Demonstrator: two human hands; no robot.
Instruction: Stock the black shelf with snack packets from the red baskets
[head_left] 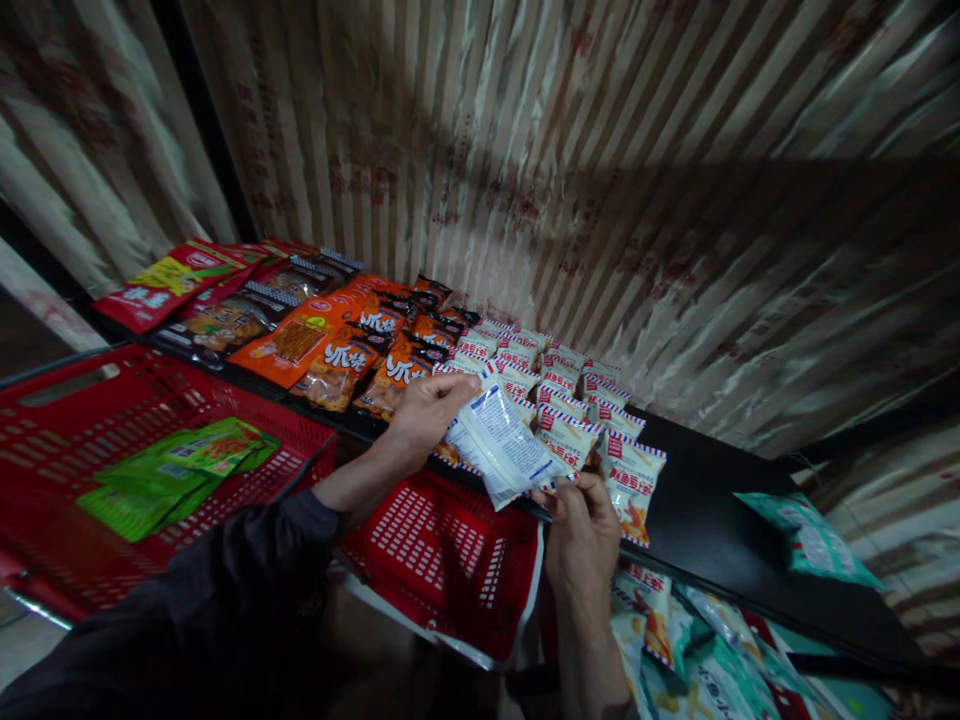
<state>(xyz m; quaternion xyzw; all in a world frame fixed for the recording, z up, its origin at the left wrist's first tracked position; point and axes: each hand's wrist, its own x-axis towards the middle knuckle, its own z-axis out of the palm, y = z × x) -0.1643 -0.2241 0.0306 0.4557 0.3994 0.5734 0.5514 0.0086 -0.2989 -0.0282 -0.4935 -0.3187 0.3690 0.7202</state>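
A white snack bag point(501, 440) with striped ends is held up at the shelf's front edge, its printed back facing me. My left hand point(426, 415) pinches its upper left end, and my right hand point(585, 525) grips the lower right end. Just behind it, rows of matching white snack bags point(559, 380) with red lettering stand on the black shelf point(697, 500). One bag point(631, 485) at the front right of these rows is close to my right hand. Orange and black snack bags point(337, 365) lie to the left of my left hand.
A red basket point(300, 450) at left holds green packets point(180, 480); another red basket point(442, 550) is below my hands. Red packs point(165, 285) fill the shelf's left end, and a teal bag point(814, 540) lies at right. More bags point(697, 650) sit below. Corrugated sheeting point(487, 150) stands behind.
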